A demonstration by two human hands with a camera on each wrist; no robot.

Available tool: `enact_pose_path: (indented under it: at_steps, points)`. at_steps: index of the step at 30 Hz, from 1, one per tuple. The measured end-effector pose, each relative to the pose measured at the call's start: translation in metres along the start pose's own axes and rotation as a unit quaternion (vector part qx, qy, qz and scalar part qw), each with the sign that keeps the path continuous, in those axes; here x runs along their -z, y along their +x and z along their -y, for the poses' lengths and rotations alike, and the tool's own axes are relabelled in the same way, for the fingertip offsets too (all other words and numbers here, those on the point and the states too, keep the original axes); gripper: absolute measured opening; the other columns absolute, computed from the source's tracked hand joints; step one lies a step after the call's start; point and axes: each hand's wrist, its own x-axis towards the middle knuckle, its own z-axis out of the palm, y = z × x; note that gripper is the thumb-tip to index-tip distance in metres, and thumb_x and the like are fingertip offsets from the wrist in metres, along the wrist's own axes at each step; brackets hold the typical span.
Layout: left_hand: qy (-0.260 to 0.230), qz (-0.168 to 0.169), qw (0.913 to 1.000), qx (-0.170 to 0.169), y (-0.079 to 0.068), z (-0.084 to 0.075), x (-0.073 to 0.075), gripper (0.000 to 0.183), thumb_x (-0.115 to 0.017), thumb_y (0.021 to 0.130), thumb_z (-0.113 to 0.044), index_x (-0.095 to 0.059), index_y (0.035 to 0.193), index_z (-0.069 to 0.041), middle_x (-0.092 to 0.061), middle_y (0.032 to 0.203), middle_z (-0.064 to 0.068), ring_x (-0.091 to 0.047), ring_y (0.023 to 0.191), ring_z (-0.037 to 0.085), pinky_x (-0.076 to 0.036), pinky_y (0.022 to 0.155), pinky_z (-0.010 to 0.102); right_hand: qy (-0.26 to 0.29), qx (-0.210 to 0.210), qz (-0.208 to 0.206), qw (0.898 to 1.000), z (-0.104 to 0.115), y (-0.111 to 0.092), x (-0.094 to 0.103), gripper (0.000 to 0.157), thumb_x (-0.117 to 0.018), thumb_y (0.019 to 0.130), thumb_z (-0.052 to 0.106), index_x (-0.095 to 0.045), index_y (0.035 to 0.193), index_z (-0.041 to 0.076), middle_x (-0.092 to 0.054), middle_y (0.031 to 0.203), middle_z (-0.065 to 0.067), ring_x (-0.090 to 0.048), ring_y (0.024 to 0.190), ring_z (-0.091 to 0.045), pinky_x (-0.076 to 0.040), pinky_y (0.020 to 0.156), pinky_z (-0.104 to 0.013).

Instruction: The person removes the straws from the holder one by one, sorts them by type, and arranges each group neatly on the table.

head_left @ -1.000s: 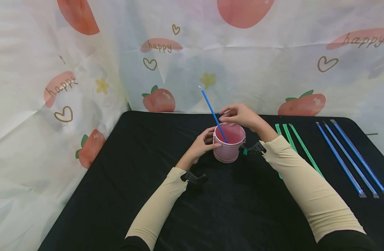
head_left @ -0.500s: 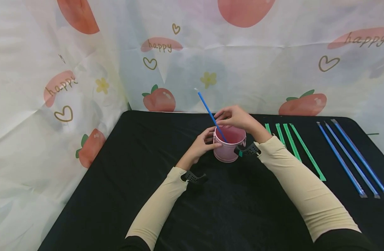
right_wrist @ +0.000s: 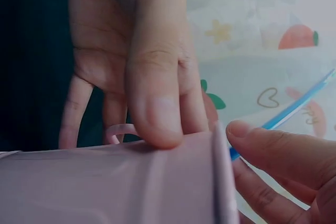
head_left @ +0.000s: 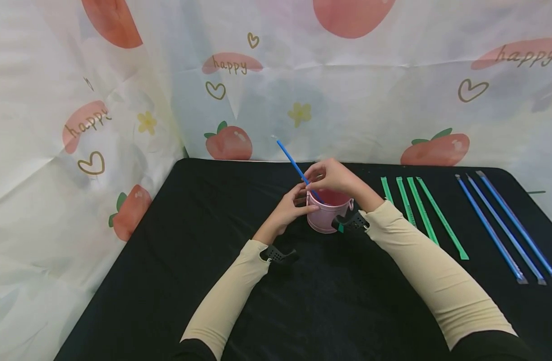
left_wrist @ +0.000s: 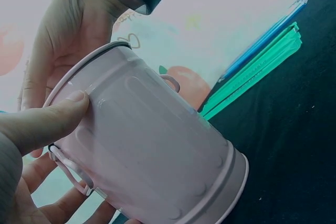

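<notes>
A small pink bucket [head_left: 323, 219] stands upright on the black table. My left hand [head_left: 288, 211] grips its left side, thumb [left_wrist: 60, 119] on the outer wall near the rim and the other fingers spread round the handle side. Over the rim, my right hand [head_left: 336, 177] pinches a blue straw [head_left: 288, 154] between thumb [right_wrist: 283, 150] and fingers. The straw leans to the upper left, its lower end inside the bucket and a clear wrapper tip at the top. From the left wrist, the right hand's fingers are partly hidden behind the rim.
Several green wrapped straws [head_left: 442, 218] lie side by side right of the bucket, partly covered by the right sleeve [head_left: 429, 265]. Farther right lie three blue wrapped straws [head_left: 491, 229]. A printed cloth [head_left: 348, 100] hangs behind the table's far edge.
My right hand has moved left and down across the bucket's mouth. The blue straw's top has tilted left and sunk lower. My left hand has stayed on the bucket.
</notes>
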Motion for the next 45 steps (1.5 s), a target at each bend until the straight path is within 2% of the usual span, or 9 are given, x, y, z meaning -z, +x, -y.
enact_pose_path:
  at_steps: [5, 9, 14, 17, 27, 33, 40, 45]
  points:
    - [0.003, -0.001, 1.0, 0.0, 0.0, 0.0, 0.0, 0.064, -0.061, 0.09, -0.01, -0.031, 0.146, -0.014, -0.038, 0.146, 0.014, -0.04, 0.134, 0.035, -0.04, 0.105, 0.047, -0.011, -0.004, 0.0, 1.0, 0.0, -0.001, 0.0, 0.018, -0.066, 0.085, 0.004, -0.068, 0.101, -0.004, -0.068, 0.107, -0.022, -0.063, 0.106, -0.036, -0.051, 0.09, -0.046]
    - [0.004, 0.002, 1.0, -0.003, 0.001, 0.001, 0.0, 0.063, -0.061, 0.09, -0.011, -0.032, 0.145, -0.016, -0.039, 0.146, 0.014, -0.04, 0.133, 0.034, -0.041, 0.105, 0.047, -0.019, -0.01, 0.003, 1.0, 0.0, -0.002, 0.001, 0.019, -0.063, 0.088, 0.008, -0.069, 0.104, -0.001, -0.069, 0.107, -0.021, -0.065, 0.101, -0.034, -0.053, 0.086, -0.046]
    - [0.008, 0.003, 0.9999, -0.011, 0.002, 0.002, 0.001, 0.063, -0.061, 0.089, -0.01, -0.033, 0.145, -0.017, -0.039, 0.145, 0.014, -0.041, 0.132, 0.035, -0.042, 0.104, 0.046, 0.007, -0.022, 0.009, 1.0, -0.001, -0.004, 0.005, 0.023, -0.061, 0.09, 0.009, -0.067, 0.11, -0.002, -0.069, 0.105, -0.02, -0.067, 0.094, -0.03, -0.055, 0.08, -0.041]
    - [0.008, 0.004, 0.9999, -0.015, 0.001, 0.002, 0.001, 0.064, -0.061, 0.089, -0.009, -0.033, 0.145, -0.017, -0.038, 0.145, 0.014, -0.041, 0.132, 0.035, -0.043, 0.103, 0.046, 0.018, -0.022, 0.009, 1.0, -0.001, -0.005, 0.007, 0.026, -0.06, 0.091, 0.01, -0.066, 0.112, -0.003, -0.069, 0.105, -0.02, -0.067, 0.096, -0.029, -0.056, 0.079, -0.038]
    - [0.006, 0.005, 0.9999, -0.01, 0.001, 0.001, 0.0, 0.062, -0.061, 0.09, -0.01, -0.033, 0.145, -0.018, -0.038, 0.146, 0.013, -0.041, 0.133, 0.034, -0.041, 0.104, 0.046, 0.05, -0.027, -0.004, 0.998, -0.005, -0.009, 0.016, 0.029, -0.059, 0.092, 0.011, -0.063, 0.116, -0.004, -0.065, 0.115, -0.022, -0.066, 0.101, -0.029, -0.056, 0.081, -0.037]
    - [0.007, 0.0, 0.9999, -0.011, 0.001, 0.001, -0.001, 0.062, -0.062, 0.089, -0.009, -0.035, 0.144, -0.017, -0.04, 0.145, 0.013, -0.042, 0.132, 0.034, -0.042, 0.103, 0.046, 0.072, -0.034, -0.01, 0.997, -0.001, -0.012, 0.023, 0.03, -0.056, 0.094, 0.012, -0.062, 0.118, -0.005, -0.065, 0.115, -0.023, -0.065, 0.103, -0.028, -0.056, 0.082, -0.038]
    - [0.004, -0.004, 0.9999, -0.012, 0.0, 0.0, -0.002, 0.062, -0.063, 0.088, -0.008, -0.036, 0.143, -0.017, -0.042, 0.143, 0.013, -0.043, 0.132, 0.033, -0.043, 0.103, 0.047, 0.085, -0.043, -0.038, 0.995, 0.001, -0.013, 0.031, 0.03, -0.058, 0.093, 0.014, -0.063, 0.116, -0.004, -0.069, 0.108, -0.016, -0.068, 0.093, -0.018, -0.057, 0.079, -0.036]
    - [0.001, -0.006, 0.9999, -0.01, 0.0, 0.001, -0.002, 0.062, -0.064, 0.088, -0.009, -0.037, 0.143, -0.017, -0.043, 0.142, 0.013, -0.043, 0.131, 0.032, -0.043, 0.103, 0.047, 0.095, -0.034, -0.05, 0.994, 0.003, -0.015, 0.04, 0.03, -0.057, 0.094, 0.013, -0.062, 0.117, -0.006, -0.072, 0.1, -0.011, -0.069, 0.087, -0.014, -0.057, 0.078, -0.037]
